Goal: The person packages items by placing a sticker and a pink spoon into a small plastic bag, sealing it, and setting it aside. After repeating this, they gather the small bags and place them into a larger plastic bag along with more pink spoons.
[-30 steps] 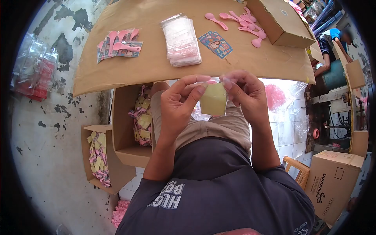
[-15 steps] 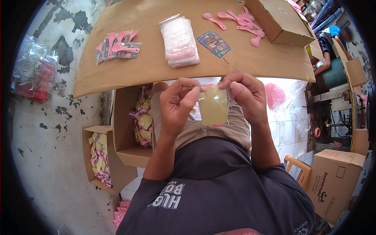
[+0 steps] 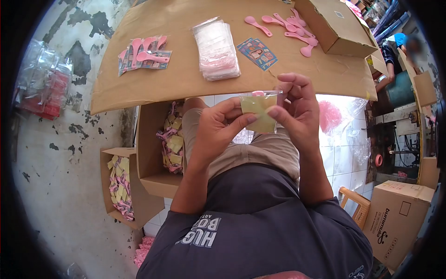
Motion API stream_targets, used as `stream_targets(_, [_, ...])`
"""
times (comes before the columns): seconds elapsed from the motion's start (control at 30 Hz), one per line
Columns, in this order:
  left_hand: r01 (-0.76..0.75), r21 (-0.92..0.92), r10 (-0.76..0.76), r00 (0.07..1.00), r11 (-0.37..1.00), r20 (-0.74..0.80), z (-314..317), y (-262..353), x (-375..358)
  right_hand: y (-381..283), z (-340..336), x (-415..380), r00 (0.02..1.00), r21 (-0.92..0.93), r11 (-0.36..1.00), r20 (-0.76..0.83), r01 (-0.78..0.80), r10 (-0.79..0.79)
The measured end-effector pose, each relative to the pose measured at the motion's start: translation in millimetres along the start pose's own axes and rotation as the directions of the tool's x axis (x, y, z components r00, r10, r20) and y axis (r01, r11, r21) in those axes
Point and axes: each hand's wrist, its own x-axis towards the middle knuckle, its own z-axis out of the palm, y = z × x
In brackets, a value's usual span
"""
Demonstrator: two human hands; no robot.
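Observation:
My left hand (image 3: 217,128) grips a small clear plastic packet (image 3: 265,124) with a pale yellow-green sheet inside, thumb on the front and fingers behind. A bit of pink shows at the packet's top edge. My right hand (image 3: 301,111) pinches its right side, thumb on the front, the index finger raised and bent above. Beyond my hands on the table lie a stack of clear plastic bags (image 3: 217,51), printed blue cards (image 3: 258,53) and loose pink spoons (image 3: 292,25). Farther left are packets with pink spoons (image 3: 144,56).
A cardboard-covered table (image 3: 181,28) carries an open carton (image 3: 339,28). Left of my legs stand a carton (image 3: 160,183) and a smaller box (image 3: 121,152), both holding filled packets. A wooden stool (image 3: 355,204) and a printed carton (image 3: 397,218) stand right. Another person (image 3: 392,60) is at the far right.
Both hands have shifted from the packet's top corners down to its sides. The packet has tilted and risen slightly, and pink now shows at its top. The view has moved a little.

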Motion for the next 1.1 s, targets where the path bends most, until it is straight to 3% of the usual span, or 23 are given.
stream_targets(0.07, [-0.018, -0.032, 0.017, 1.0, 0.999, -0.006, -2.6, 2.6, -0.8, 4.6, -2.1, 0.4, 0.996, -0.093, 0.994, 0.063, -0.051, 0.057])
stream_targets(0.13, [-0.061, 0.136, 0.076, 0.991, 0.989, -0.109, -12.7, 9.4, -1.2, 13.9, -2.2, -1.6, 0.988, -0.197, 0.974, 0.083, -0.111, 0.129])
stream_targets(0.17, [-0.155, 0.212, 0.19, 0.969, 0.965, -0.16, -17.8, 15.0, 1.1, 16.6, -3.3, -2.4, 0.987, -0.197, 0.974, 0.09, -0.111, 0.131])
stream_targets(0.23, [-0.263, 0.379, 0.366, 0.902, 0.887, -0.23, -42.2, 26.2, 7.4, 19.8, -9.4, -3.4, 0.992, -0.409, 0.907, 0.033, -0.101, 0.125])
stream_targets(0.33, [-0.356, 0.536, 0.558, 0.782, 0.765, -0.278, -85.6, 53.3, 27.2, 21.7, -17.3, -3.8, 0.989, -0.375, 0.918, 0.018, -0.131, 0.149])
stream_targets(0.47, [-0.357, 0.583, 0.58, 0.775, 0.73, -0.252, -146.4, 52.6, 51.3, 10.8, -19.6, 1.7, 0.99, -0.406, 0.904, -0.012, -0.131, 0.137])
stream_targets(0.53, [-0.276, 0.658, 0.608, 0.714, 0.7, -0.347, -151.3, 50.0, 53.7, 1.4, -20.8, 7.2, 0.993, -0.582, 0.805, -0.04, -0.116, 0.114])
stream_targets(0.57, [-0.277, 0.657, 0.605, 0.718, 0.702, -0.344, -149.3, 45.6, 56.4, -1.5, -20.7, 12.1, 0.992, -0.582, 0.804, -0.046, -0.12, 0.115])
stream_targets(0.63, [-0.207, 0.598, 0.479, 0.809, 0.774, -0.341, -140.9, 33.3, 64.6, -3.8, -20.8, 31.4, 0.993, -0.739, 0.673, -0.041, 0.042, -0.107])
stream_targets(0.7, [-0.187, 0.626, 0.465, 0.827, 0.757, -0.317, -139.2, 16.8, 84.4, 4.5, -25.2, 57.0, 0.99, -0.782, 0.621, -0.04, 0.055, -0.138])
stream_targets(0.77, [0.095, 0.711, 0.331, 0.836, 0.697, -0.437, -129.0, 11.3, 101.7, 31.3, -33.4, 83.9, 0.981, -0.907, 0.419, -0.04, 0.044, -0.189])
stream_targets(0.8, [0.086, 0.713, 0.339, 0.836, 0.696, -0.432, -122.6, 12.1, 109.1, 46.9, -36.5, 94.5, 0.979, -0.907, 0.418, -0.039, 0.048, -0.198])
stream_targets(0.87, [0.333, 0.776, 0.258, 0.81, 0.536, -0.526, -113.0, 15.4, 121.8, 70.4, -34.2, 109.3, 0.991, -0.962, 0.264, -0.093, -0.066, -0.091])
stream_targets(0.9, [0.331, 0.779, 0.265, 0.809, 0.532, -0.524, -113.0, 14.1, 127.7, 75.0, -31.5, 111.6, 0.991, -0.961, 0.27, -0.092, -0.063, -0.096])
stream_targets(0.97, [0.299, 0.79, 0.233, 0.846, 0.535, -0.479, -118.1, 5.3, 136.3, 79.5, -22.7, 114.1, 0.991, -0.991, 0.124, -0.059, -0.044, -0.117])
stream_targets(1.1, [0.164, 0.809, 0.298, 0.873, 0.565, -0.385, -141.6, -6.9, 143.9, 85.8, -30.1, 112.8, 0.989, -0.98, 0.185, -0.099, -0.078, -0.107])
